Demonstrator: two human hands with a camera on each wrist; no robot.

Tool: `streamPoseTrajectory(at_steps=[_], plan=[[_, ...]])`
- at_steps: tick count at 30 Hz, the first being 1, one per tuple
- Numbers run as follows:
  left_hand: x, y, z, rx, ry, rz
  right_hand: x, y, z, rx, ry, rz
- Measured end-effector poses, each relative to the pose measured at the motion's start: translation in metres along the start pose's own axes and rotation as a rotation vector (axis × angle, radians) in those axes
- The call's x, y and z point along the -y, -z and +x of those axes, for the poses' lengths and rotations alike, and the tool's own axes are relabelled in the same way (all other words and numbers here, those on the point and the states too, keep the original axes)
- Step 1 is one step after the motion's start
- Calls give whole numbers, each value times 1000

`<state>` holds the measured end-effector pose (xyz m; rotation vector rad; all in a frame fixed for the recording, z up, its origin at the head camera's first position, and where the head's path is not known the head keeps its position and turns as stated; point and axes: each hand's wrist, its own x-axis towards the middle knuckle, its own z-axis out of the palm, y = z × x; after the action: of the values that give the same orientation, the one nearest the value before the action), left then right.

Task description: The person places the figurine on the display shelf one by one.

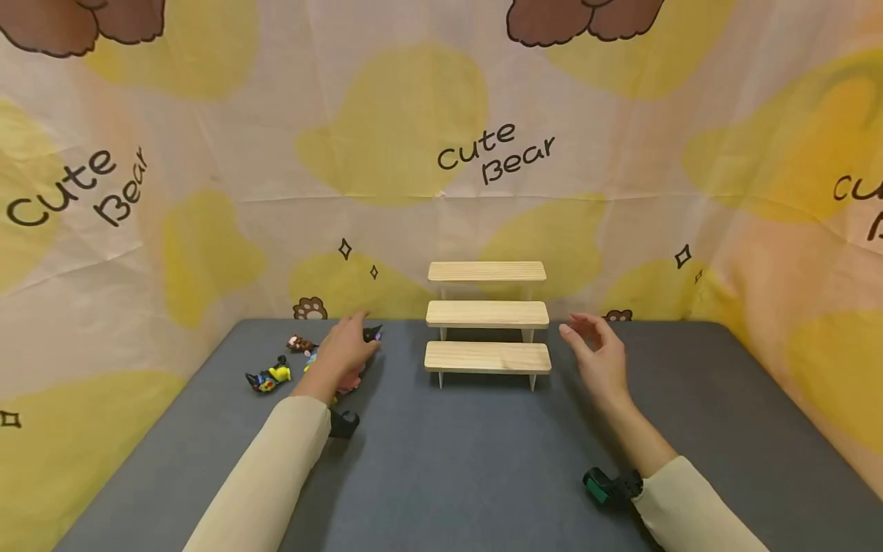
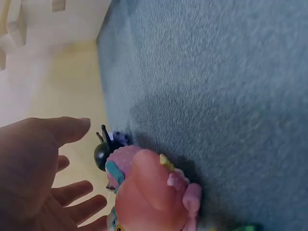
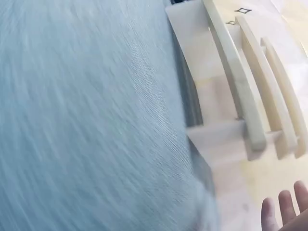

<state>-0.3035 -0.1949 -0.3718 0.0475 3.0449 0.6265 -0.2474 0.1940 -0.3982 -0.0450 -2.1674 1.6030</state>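
My left hand [image 1: 339, 354] reaches over a cluster of small toy figures at the left of the table, thumb and fingers spread apart. A black-headed figure with two feelers [image 2: 101, 155] lies just past the thumb in the left wrist view. Nearer the camera there is a pink figure [image 2: 149, 192], which the hand partly covers in the head view. My right hand [image 1: 599, 360] hovers beside the right end of a three-step wooden display stand [image 1: 487, 357], its fingers loosely bent and holding nothing.
Left of the left hand lie a yellow, blue and black figure [image 1: 269, 376] and a brown figure [image 1: 300, 343]. The grey tabletop [image 1: 469, 468] runs back to a printed cloth [image 1: 386, 153] that hangs behind and at both sides.
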Motion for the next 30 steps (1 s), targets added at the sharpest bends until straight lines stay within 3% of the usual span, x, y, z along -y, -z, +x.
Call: streamPoseTrajectory(at_steps=[5,10,19,30], plan=[[0,0,6,51,-6,63,-12,-13,-11,-12,-83,191],[2,-6,14,48,-16,122,-22,-19,-19,37,-175,321],[4,-20,20,11,-5,173,-33,-22,-24,145,-139,243],[3,-19,25,-22,-46,174,-37,-25,-21,197,-71,143]])
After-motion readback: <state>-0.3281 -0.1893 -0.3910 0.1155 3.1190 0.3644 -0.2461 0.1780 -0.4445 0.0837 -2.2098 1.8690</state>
